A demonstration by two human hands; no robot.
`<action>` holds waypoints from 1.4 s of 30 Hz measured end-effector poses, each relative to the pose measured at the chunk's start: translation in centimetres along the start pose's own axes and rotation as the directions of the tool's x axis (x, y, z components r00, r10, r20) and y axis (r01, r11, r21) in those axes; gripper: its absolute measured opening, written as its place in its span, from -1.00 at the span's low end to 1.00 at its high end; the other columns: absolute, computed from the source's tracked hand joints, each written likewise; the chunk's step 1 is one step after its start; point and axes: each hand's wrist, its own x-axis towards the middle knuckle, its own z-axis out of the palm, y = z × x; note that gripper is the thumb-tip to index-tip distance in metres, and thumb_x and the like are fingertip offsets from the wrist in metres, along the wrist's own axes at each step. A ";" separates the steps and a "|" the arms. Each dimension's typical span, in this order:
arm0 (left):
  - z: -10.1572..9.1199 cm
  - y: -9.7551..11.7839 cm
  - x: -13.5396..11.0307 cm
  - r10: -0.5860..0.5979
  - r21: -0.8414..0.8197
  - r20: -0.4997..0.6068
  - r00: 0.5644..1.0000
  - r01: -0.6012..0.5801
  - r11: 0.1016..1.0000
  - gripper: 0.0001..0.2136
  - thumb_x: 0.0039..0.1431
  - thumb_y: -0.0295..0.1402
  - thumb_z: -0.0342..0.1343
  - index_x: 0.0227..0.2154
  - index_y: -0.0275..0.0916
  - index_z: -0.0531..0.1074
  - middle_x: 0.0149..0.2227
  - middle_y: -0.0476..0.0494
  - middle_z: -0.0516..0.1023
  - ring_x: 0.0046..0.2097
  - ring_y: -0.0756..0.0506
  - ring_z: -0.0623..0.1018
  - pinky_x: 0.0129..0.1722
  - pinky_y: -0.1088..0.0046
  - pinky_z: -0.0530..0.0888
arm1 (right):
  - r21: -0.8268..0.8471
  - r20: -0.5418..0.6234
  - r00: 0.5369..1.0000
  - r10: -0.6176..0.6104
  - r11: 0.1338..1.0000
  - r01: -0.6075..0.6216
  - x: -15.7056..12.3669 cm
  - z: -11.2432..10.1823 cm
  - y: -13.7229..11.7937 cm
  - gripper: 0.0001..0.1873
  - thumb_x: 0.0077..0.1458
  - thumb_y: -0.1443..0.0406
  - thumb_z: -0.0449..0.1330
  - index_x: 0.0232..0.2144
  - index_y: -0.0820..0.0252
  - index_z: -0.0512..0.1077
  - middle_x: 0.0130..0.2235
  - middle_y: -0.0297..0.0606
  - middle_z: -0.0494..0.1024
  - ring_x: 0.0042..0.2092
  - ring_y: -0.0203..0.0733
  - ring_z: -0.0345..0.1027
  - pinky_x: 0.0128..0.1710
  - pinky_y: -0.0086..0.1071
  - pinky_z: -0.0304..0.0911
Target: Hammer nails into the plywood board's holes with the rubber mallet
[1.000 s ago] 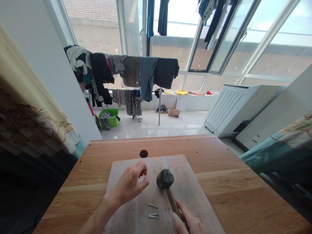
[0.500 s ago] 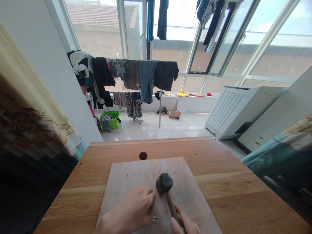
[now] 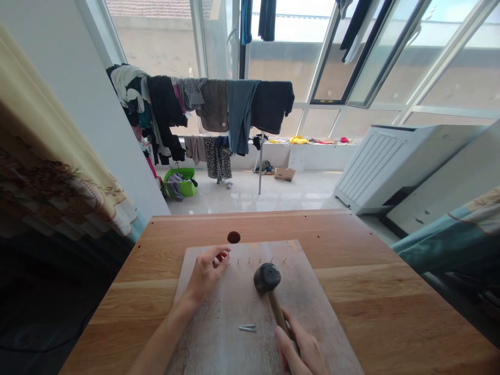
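Observation:
My right hand [image 3: 300, 344] is wrapped around the wooden handle of a rubber mallet [image 3: 267, 277]. The mallet's black head hovers over or rests on the board [image 3: 312, 312]; I cannot tell which. At the board's far left, my left hand [image 3: 207, 273] has thumb and forefinger pinched together around what looks like a thin nail [image 3: 228, 254], mostly covered by the fingertips. To the right of those fingers, a row of several small nails [image 3: 249, 260] stands in the board, some leaning. Loose silver nails [image 3: 247, 328] lie on the board between my arms.
The board lies on a wooden table [image 3: 390, 302] with a round hole [image 3: 233, 237] beyond the board's far edge. Farther off are a clothes rack with hanging laundry [image 3: 242, 114], a green basin [image 3: 183, 183] and a white cabinet [image 3: 371, 166]. Curtains hang at both sides.
My left hand has moved from beside the loose nails forward to the far left of the board, uncovering those nails. The mallet stays in my right hand. The view has tilted down slightly.

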 end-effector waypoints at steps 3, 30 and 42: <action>0.1 -0.2 -0.4 0.014 0.009 0.024 1.000 -0.014 1.000 -0.84 0.23 -0.29 0.12 -0.25 -0.17 0.57 -0.41 0.00 0.59 -0.46 0.00 0.49 -0.42 0.53 0.44 | 0.022 0.019 1.000 0.022 1.000 -0.022 -0.2 0.0 0.1 -0.19 0.18 -0.30 0.04 0.14 0.14 0.54 -0.51 -0.23 0.57 -0.51 -0.09 0.43 -0.60 -0.35 0.33; 0.4 -0.7 -0.8 0.072 0.078 0.024 0.997 -0.074 0.994 -0.82 0.05 -0.56 0.09 -0.30 -0.19 0.45 -0.48 0.05 0.51 -0.46 -0.01 0.52 -0.39 0.55 0.40 | 0.128 0.310 0.950 -0.041 0.992 0.001 3.3 3.5 -10.3 -0.36 0.28 -0.09 0.07 0.24 0.13 0.31 -0.53 -0.54 0.29 -0.67 -0.39 0.18 -0.75 -0.56 0.14; 0.4 -0.7 -0.7 0.078 0.059 0.049 0.996 -0.081 0.995 -0.73 0.02 -0.59 0.08 -0.21 -0.19 0.46 -0.46 0.06 0.51 -0.46 0.00 0.47 -0.40 0.54 0.38 | 0.139 0.324 0.944 -0.055 0.990 0.010 2.8 3.5 -10.8 -0.32 0.29 -0.08 0.03 0.28 0.19 0.29 -0.54 -0.54 0.28 -0.68 -0.39 0.17 -0.74 -0.54 0.21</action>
